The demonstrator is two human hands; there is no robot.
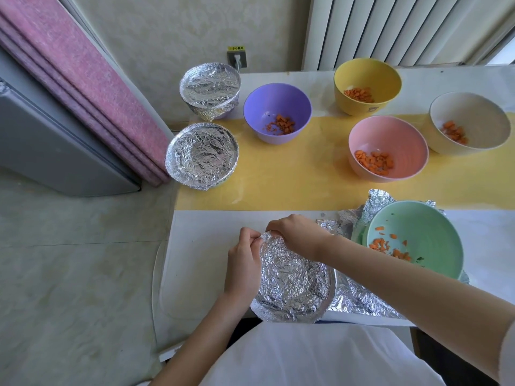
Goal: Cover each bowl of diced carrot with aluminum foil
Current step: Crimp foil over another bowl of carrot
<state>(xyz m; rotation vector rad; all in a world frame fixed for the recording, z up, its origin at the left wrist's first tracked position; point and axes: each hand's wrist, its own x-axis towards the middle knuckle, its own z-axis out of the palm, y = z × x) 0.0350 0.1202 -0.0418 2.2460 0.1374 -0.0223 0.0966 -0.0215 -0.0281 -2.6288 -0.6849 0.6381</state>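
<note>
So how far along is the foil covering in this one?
Done: the far foil-covered bowl and near foil-covered bowl on the left. In hand: left hand and right hand pinch the third bowl's foil at its rim. Left: purple bowl, yellow bowl, pink bowl, white bowl, green bowl, all uncovered.

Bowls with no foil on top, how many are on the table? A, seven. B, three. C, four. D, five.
D: carrot lies uncovered in the purple bowl, yellow bowl, pink bowl, white bowl and green bowl; the other three are under foil.
</note>
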